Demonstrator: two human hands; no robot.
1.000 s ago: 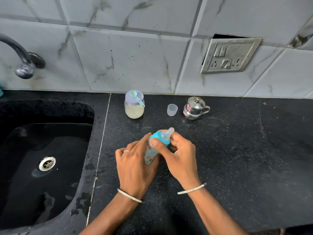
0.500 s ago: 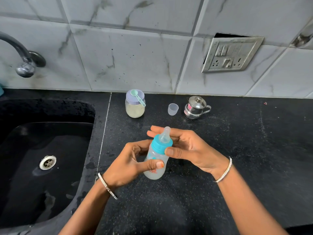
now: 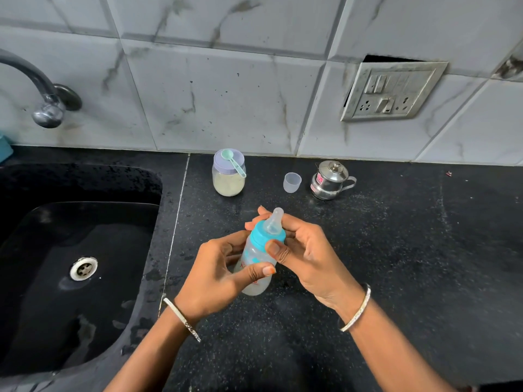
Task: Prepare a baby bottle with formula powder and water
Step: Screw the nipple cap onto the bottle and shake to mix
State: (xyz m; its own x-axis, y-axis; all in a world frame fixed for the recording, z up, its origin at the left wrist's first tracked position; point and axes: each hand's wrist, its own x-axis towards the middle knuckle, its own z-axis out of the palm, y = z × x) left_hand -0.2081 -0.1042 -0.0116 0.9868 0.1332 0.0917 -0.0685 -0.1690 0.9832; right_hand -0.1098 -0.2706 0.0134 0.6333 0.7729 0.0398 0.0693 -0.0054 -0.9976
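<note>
A clear baby bottle (image 3: 256, 287) with a teal collar (image 3: 264, 234) and a silicone teat is held above the black counter. My left hand (image 3: 215, 274) grips the bottle's body, thumb across its front. My right hand (image 3: 308, 253) holds the teal collar between thumb and fingers. Milky liquid fills the lower part of the bottle. At the back stands a jar of pale formula powder (image 3: 228, 179) with a lilac lid and a mint scoop (image 3: 233, 161) lying on top. A steel lidded water pot (image 3: 329, 181) stands to its right.
A small clear cap (image 3: 292, 182) stands between jar and pot. The black sink (image 3: 76, 267) lies to the left, a tap (image 3: 42, 94) above it. A switch and socket plate (image 3: 392, 91) sits on the tiled wall. Black counter (image 3: 424, 250) stretches right.
The bottle went from lying tilted low near the counter to being held up and nearly upright. My right hand moved from over the top to the collar's side; my left shifted lower on the body.
</note>
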